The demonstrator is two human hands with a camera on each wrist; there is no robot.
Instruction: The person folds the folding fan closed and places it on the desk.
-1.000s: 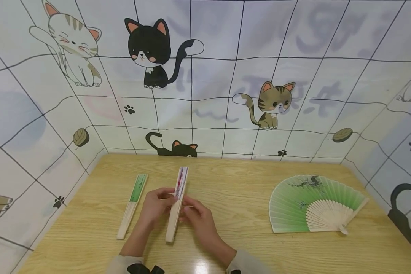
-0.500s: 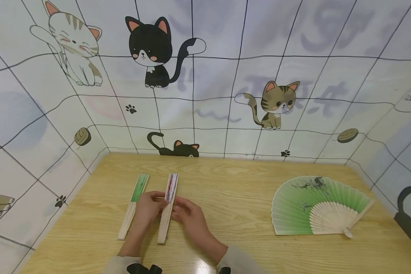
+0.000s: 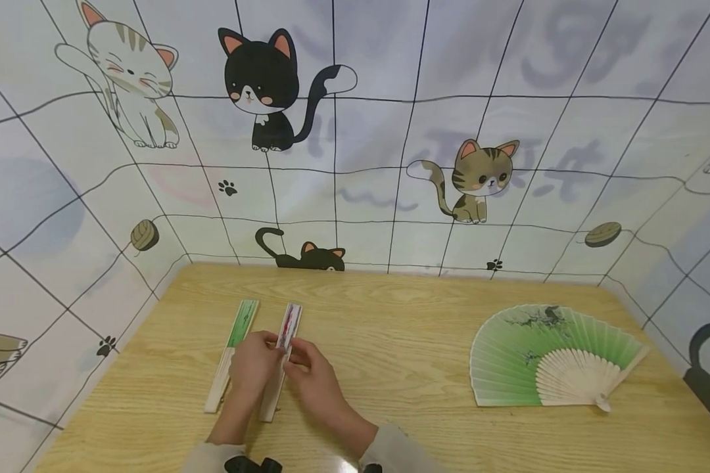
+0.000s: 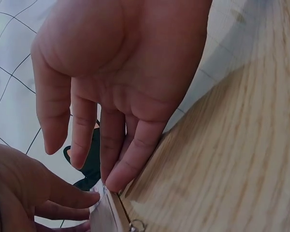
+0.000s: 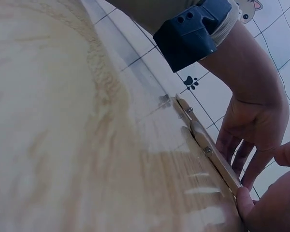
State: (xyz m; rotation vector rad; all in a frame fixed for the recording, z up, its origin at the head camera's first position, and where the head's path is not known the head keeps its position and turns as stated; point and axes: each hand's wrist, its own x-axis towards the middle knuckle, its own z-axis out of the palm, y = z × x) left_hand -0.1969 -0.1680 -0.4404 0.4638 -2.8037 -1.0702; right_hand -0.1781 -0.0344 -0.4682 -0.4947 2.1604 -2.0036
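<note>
A closed folding fan (image 3: 292,322) with pale wooden sticks and a white strip printed in red and purple lies at a slant between my hands. My left hand (image 3: 254,364) holds its left edge near the middle, and my right hand (image 3: 313,374) has fingers and thumb at its right edge. In the left wrist view, fingertips of the left hand (image 4: 116,87) meet the fan (image 4: 104,212), opposite the right hand (image 4: 24,188). A closed green folding fan (image 3: 242,322) lies just left of the left hand, partly hidden by it.
A spread green folding fan (image 3: 556,355) with a bird-and-branch print lies on the right of the wooden table (image 3: 390,328). A cloth backdrop (image 3: 367,131) with cartoon cats rises behind the table and along both sides.
Both hands have brought the red-and-purple fan left and down onto the table, beside the closed green fan. The spread fan stays in place; the head view has shifted slightly.
</note>
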